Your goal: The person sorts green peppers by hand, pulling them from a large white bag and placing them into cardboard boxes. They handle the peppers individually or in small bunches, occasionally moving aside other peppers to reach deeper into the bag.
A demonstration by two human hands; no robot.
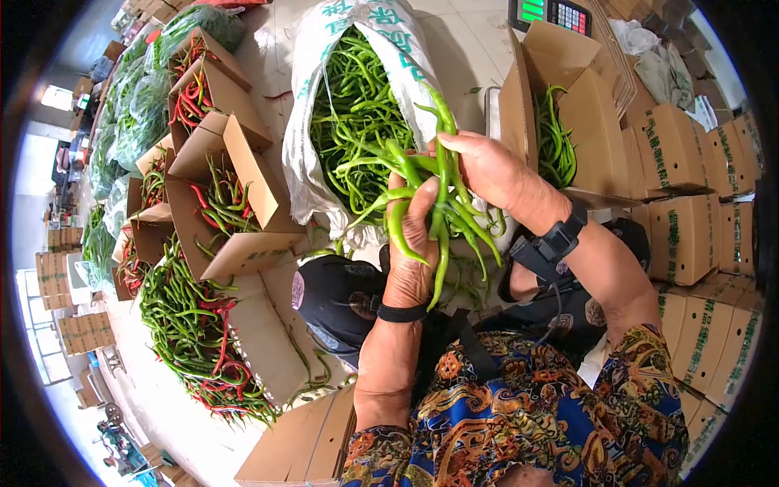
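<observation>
Several long green peppers (441, 195) are bunched between my two hands, in front of the open white sack. My left hand (412, 223) is closed round the lower part of the bunch, thumb on top, with pepper tips hanging past it. My right hand (483, 166) grips the upper right side of the same bunch, its thumb against an upright pepper. Just beyond my hands, the white woven sack (304, 154) lies open, full of green peppers (357, 97). To the right, an open cardboard box (596, 134) holds some green peppers (554, 146).
Open boxes (213, 215) with red and green peppers stand on the left, beside a pepper heap (182, 316). A digital scale (552, 16) is at the top right. Stacked cartons (677, 154) line the right. Flattened cardboard (300, 438) lies near my left elbow.
</observation>
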